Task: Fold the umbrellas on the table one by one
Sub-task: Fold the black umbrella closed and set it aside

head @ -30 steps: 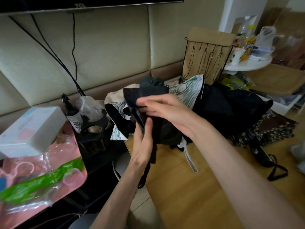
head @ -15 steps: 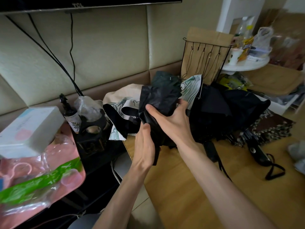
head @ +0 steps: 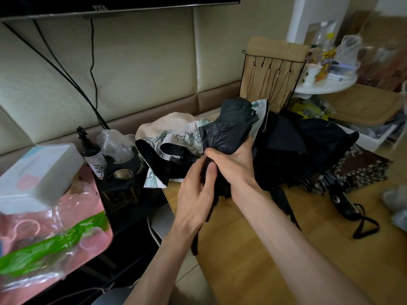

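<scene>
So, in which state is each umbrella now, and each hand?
held umbrella: canopy bunched together, lifted, in both hands.
right hand: grips the held umbrella round its middle.
left hand: pinches its fabric lower down.
floral umbrella: lies loose, not folded.
black umbrella: lies loose, not folded.
spotted umbrella: lies flat; whether folded, cannot tell.

A wooden table (head: pixel 264 249) fills the lower right of the frame. At its far left corner lies a floral umbrella (head: pixel 189 137). Right of it lies a loose black umbrella (head: pixel 308 146), then a patterned umbrella (head: pixel 361 170) at centre right. A black handle (head: pixel 343 201) with a strap (head: pixel 365 225) lies in front.
</scene>
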### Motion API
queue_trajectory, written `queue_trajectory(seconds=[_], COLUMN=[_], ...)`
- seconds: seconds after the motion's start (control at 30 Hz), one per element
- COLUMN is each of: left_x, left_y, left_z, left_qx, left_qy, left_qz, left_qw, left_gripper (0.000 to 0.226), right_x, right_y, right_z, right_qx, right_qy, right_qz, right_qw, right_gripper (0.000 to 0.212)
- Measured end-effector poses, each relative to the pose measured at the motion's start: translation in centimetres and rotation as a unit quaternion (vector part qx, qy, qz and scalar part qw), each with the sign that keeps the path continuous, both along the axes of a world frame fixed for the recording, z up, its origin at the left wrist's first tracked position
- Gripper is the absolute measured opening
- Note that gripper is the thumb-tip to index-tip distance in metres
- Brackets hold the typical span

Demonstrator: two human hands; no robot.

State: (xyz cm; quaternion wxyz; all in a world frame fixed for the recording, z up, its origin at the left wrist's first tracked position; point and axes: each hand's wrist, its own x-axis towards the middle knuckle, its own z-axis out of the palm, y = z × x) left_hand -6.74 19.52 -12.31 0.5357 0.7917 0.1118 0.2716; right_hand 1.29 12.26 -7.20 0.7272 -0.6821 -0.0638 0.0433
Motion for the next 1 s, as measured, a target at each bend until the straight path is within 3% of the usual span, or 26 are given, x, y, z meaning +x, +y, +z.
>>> queue_trajectory(seconds=[0.13,0.2,0.23,0.3,0.33,0.37,0.43,0.47,0.53,0.6,0.63,0.73,0.8,0.9,1.0], left_x=[0.5,-0.1,-0.4,-1.1,-1.2,-1.1,-0.3,0.3,1.5,2.3,2.4,2.2,2.0,2.0,2.2], left_y=[0.5,0.4,0.4,0.4,0.3,0.0,-0.8,-1.2,-1.3,-0.8,-0.5,0.5,0.8,1.5,2.0], left_z=[0.1,0.8,1.2,2.2,2.6,3.0,4.2,4.6,4.9,4.8,4.6,3.8,3.3,2.9,2.6], left_qx=[-0.071,0.007,0.082,0.197,0.218,0.202,0.066,-0.002,-0.075,-0.125,-0.15,-0.196,-0.225,-0.249,-0.278], left_qy=[0.032,0.048,0.047,-0.008,-0.057,-0.092,-0.072,-0.031,0.028,0.044,0.045,0.024,-0.002,-0.03,-0.062], left_qz=[0.014,0.034,0.089,0.23,0.253,0.226,0.108,0.054,0.007,0.0,-0.005,0.008,0.016,0.032,0.054], left_qw=[0.997,0.998,0.992,0.953,0.941,0.948,0.989,0.998,0.997,0.991,0.988,0.98,0.974,0.968,0.957], left_gripper=[0.052,0.043,0.04,0.034,0.031,0.03,0.035,0.035,0.037,0.049,0.051,0.047,0.041,0.038,0.033], right_x=[0.6,0.9,0.9,1.0,1.2,1.2,0.9,0.6,-0.1,0.1,0.0,0.5,0.4,0.3,-1.1], right_y=[-0.5,-0.6,-0.7,-0.9,-1.1,-1.2,-1.2,-1.0,-0.8,-0.9,-1.3,-2.1,-2.4,-2.5,-3.4], right_z=[-0.5,-0.5,-0.5,-0.5,-0.5,-0.5,-0.2,-0.3,-0.7,-1.4,-1.6,-2.2,-2.0,-1.5,-1.9], right_qx=[0.047,0.059,0.053,0.023,0.01,-0.007,-0.054,-0.087,-0.157,-0.14,-0.155,-0.175,-0.163,-0.208,-0.236], right_qy=[0.015,0.032,0.031,0.006,-0.01,-0.033,-0.072,-0.089,-0.18,-0.199,-0.215,-0.161,-0.145,-0.221,-0.274], right_qz=[0.03,0.043,0.045,0.038,0.031,0.03,0.047,0.056,0.057,0.089,0.13,0.245,0.286,0.261,0.177], right_qw=[0.998,0.997,0.997,0.999,0.999,0.999,0.995,0.991,0.969,0.966,0.955,0.94,0.933,0.916,0.915], right_gripper=[0.081,0.075,0.073,0.072,0.074,0.077,0.079,0.07,0.027,0.017,0.02,0.069,0.079,0.093,0.101])
